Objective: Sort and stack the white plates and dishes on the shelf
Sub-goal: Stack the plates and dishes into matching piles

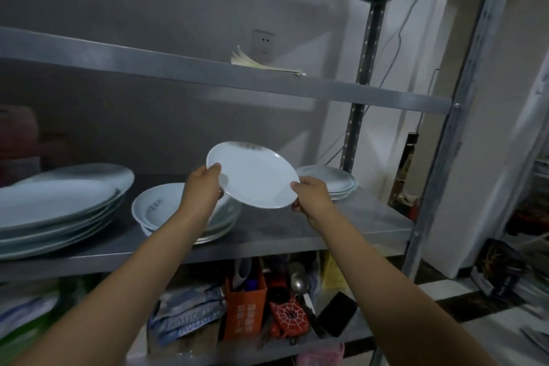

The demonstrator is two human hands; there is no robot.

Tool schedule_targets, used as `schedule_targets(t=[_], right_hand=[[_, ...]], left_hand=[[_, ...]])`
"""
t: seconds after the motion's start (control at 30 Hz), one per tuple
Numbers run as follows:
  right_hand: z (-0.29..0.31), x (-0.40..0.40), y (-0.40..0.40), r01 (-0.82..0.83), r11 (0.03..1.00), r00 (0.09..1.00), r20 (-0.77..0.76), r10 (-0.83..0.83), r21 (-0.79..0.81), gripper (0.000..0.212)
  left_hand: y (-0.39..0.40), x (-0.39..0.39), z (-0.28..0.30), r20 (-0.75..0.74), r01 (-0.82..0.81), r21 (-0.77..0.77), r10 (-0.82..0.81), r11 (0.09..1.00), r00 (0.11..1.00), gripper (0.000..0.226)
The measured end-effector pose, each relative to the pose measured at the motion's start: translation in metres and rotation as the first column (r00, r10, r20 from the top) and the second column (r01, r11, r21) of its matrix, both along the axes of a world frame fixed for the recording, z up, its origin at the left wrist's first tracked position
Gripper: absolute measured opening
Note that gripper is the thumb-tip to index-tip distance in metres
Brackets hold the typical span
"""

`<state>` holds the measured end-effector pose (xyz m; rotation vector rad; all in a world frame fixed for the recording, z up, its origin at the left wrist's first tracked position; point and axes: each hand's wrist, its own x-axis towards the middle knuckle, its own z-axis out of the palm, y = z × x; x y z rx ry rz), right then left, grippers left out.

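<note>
Both hands (205, 187) on tilted plate (252, 175) rim

A: What do your hands hold?
B: My left hand (205, 184) and right hand (312, 196) grip opposite rims of one white plate (252, 175), tilted, raised above the steel shelf (297, 232).

A: What stands on that shelf?
B: At left, a stack of large plates (59, 211); behind my left wrist, a pile of deep dishes (157, 205); at right rear, a small stack of plates (332, 181), just beyond my right hand.

A: And elsewhere?
B: A sheaf of papers (261, 64) lies on the shelf above. Below: an orange holder (243, 306), a ladle (300, 282), a dark phone (337, 313), blue-white packets (187, 312).
</note>
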<state>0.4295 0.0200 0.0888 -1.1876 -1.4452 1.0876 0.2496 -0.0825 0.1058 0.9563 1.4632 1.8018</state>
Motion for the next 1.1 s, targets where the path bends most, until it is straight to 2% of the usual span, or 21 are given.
schedule_targets(t=[0.1, 0.17, 0.27, 0.33, 0.4, 0.5, 0.63, 0.73, 0.87, 0.93, 1.0, 1.1], right_hand=[[0.006, -0.045, 0.004, -0.022, 1.0, 1.0, 0.004, 0.022, 0.017, 0.013], [0.009, -0.075, 0.008, -0.047, 0.998, 0.998, 0.042, 0.046, 0.038, 0.011], [0.009, -0.111, 0.015, -0.071, 0.996, 0.988, 0.143, 0.063, 0.051, 0.027], [0.009, -0.128, 0.018, -0.077, 0.997, 0.978, 0.194, 0.073, 0.015, 0.025], [0.007, -0.14, 0.023, -0.082, 0.996, 0.957, 0.278, 0.084, -0.019, 0.014], [0.004, -0.151, 0.024, -0.072, 0.997, 0.918, 0.388, 0.081, -0.037, 0.004], [-0.001, -0.152, 0.019, -0.095, 0.995, 0.878, 0.47, 0.096, -0.027, 0.006], [-0.004, -0.148, 0.014, -0.131, 0.99, 0.773, 0.631, 0.07, 0.051, 0.023], [-0.012, -0.14, 0.009, -0.231, 0.962, 0.604, 0.796, 0.023, 0.148, 0.021], [-0.015, -0.138, 0.006, -0.285, 0.948, 0.559, 0.828, 0.044, 0.143, 0.018], [-0.014, -0.135, 0.005, -0.302, 0.942, 0.555, 0.831, 0.05, 0.145, 0.011], [-0.011, -0.127, 0.006, -0.315, 0.929, 0.606, 0.795, 0.037, 0.197, 0.018]], left_hand=[[-0.02, -0.036, 0.001, -0.247, -0.172, 0.029, 0.174, 0.985, 0.953, 0.016], [-0.034, -0.057, 0.0, -0.371, -0.266, 0.048, 0.264, 0.963, 0.89, 0.025], [-0.048, -0.083, -0.001, -0.497, -0.34, 0.06, 0.323, 0.939, 0.805, 0.027], [-0.053, -0.097, -0.004, -0.566, -0.376, 0.032, 0.327, 0.926, 0.757, 0.03], [-0.057, -0.107, -0.006, -0.585, -0.379, -0.004, 0.305, 0.926, 0.752, 0.04], [-0.058, -0.114, -0.011, -0.586, -0.357, -0.028, 0.274, 0.934, 0.762, 0.041], [-0.055, -0.112, -0.013, -0.569, -0.329, -0.044, 0.247, 0.943, 0.785, 0.042], [-0.052, -0.106, -0.015, -0.513, -0.284, -0.059, 0.215, 0.957, 0.831, 0.044], [-0.049, -0.099, -0.02, -0.502, -0.243, -0.075, 0.174, 0.967, 0.847, 0.046], [-0.047, -0.094, -0.022, -0.532, -0.24, -0.085, 0.16, 0.967, 0.832, 0.045], [-0.046, -0.087, -0.024, -0.567, -0.236, -0.091, 0.145, 0.967, 0.811, 0.045], [-0.043, -0.077, -0.028, -0.588, -0.212, -0.093, 0.119, 0.973, 0.8, 0.045]])
